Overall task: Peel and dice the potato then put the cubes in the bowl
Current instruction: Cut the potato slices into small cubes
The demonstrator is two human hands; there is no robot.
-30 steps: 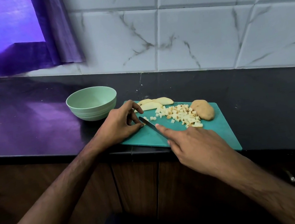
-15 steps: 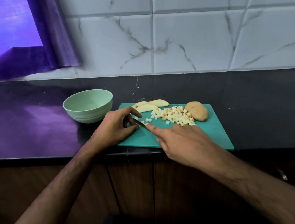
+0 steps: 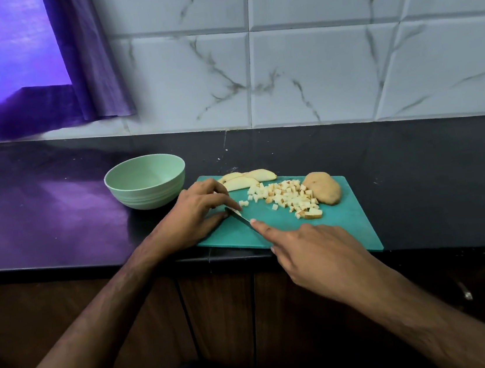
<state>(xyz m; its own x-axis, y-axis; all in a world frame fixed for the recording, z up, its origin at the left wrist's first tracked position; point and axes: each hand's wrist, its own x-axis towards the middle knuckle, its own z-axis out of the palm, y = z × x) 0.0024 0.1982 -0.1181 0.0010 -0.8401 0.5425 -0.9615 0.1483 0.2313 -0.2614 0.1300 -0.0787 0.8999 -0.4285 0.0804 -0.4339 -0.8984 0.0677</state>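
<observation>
A teal cutting board (image 3: 344, 226) lies at the counter's front edge. On it are a pile of small potato cubes (image 3: 290, 197), a few pale slices (image 3: 248, 178) at the back left, and a brown potato piece (image 3: 322, 187) at the right. My right hand (image 3: 311, 255) grips a knife (image 3: 240, 216), its index finger stretched along the blade's back. My left hand (image 3: 196, 217) has curled fingers holding a small piece of potato under the blade tip; the piece is mostly hidden. A pale green bowl (image 3: 146, 185) stands left of the board, and no cubes show in it.
The dark counter (image 3: 433, 178) runs left to right, backed by a marbled tile wall (image 3: 312, 68). A purple curtain (image 3: 23, 73) hangs at the upper left. Wooden cabinet doors (image 3: 220, 309) lie below the counter's edge.
The knife and my right hand have shifted slightly left along the board toward my left hand. The camera view tilted a little. The bowl, cubes and slices stayed put.
</observation>
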